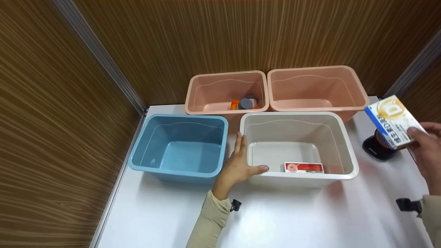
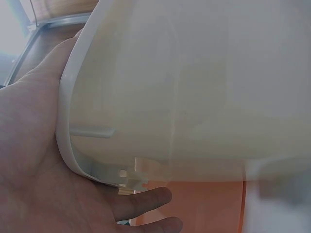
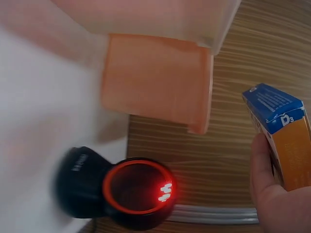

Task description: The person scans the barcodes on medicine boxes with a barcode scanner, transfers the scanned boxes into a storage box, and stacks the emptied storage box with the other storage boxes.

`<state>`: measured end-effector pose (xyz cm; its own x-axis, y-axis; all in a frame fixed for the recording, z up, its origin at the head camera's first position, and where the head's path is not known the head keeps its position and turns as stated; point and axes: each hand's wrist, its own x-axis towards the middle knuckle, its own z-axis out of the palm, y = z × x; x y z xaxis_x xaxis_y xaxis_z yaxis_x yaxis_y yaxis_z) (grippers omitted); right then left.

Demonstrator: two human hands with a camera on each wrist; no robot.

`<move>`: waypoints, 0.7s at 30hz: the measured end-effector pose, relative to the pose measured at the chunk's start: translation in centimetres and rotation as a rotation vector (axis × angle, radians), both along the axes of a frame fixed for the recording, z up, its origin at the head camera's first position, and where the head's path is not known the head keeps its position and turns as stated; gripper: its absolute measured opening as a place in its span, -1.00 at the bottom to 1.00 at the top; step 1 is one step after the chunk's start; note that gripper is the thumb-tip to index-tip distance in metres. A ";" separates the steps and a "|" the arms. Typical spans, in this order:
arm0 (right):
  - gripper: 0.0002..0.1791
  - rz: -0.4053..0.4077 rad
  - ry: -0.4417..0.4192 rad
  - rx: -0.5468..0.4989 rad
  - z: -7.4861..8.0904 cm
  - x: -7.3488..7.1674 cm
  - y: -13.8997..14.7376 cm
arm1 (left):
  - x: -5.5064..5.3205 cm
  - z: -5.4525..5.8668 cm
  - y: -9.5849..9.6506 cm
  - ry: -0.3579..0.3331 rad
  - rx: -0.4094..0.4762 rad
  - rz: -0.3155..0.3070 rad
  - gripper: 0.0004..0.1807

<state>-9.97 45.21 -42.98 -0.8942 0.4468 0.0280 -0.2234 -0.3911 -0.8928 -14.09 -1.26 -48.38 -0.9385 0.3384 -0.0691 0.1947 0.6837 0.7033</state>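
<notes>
My left hand (image 1: 237, 164) rests on the front-left corner of the white bin (image 1: 303, 176). Its fingers stretch along the outer side, and its thumb lies by the front rim. In the left wrist view the bin's rim (image 2: 65, 107) lies against the palm. On the far right, my right hand (image 1: 427, 146) holds a white, yellow and blue medicine box (image 1: 392, 119), thumb on its printed face. The right wrist view shows the box's blue end (image 3: 274, 107) marked D3. Beneath and behind that box, partly hidden, stands a black scanner (image 1: 375, 150).
Inside the white bin lies a red-and-white box (image 1: 304, 167). A blue bin (image 1: 193, 156) stands to its left. Two pink bins line the back wall; the left one (image 1: 220, 88) holds orange items and a grey-capped bottle (image 1: 245, 103). Red light glows in the scanner's ring (image 3: 138, 211).
</notes>
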 end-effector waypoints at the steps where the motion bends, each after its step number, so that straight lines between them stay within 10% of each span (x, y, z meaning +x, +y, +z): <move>1: -0.59 -0.030 -0.019 0.046 0.6 -0.6 -0.3 | 0.0 0.0 0.0 0.002 -0.001 -0.002 0.43; 11: -0.64 -0.229 -0.198 0.546 4.3 -5.7 -2.3 | 0.1 0.0 0.1 0.001 -0.005 0.002 0.45; 21: -0.61 -0.209 -0.294 0.870 5.1 -10.9 -3.6 | 0.0 -0.1 0.0 0.001 -0.006 0.003 0.44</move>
<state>-20.88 41.60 -37.88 -0.8226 0.5271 0.2132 0.0668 0.4619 -0.8844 -14.07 -1.22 -48.52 -0.9397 0.3348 -0.0696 0.1934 0.6882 0.6992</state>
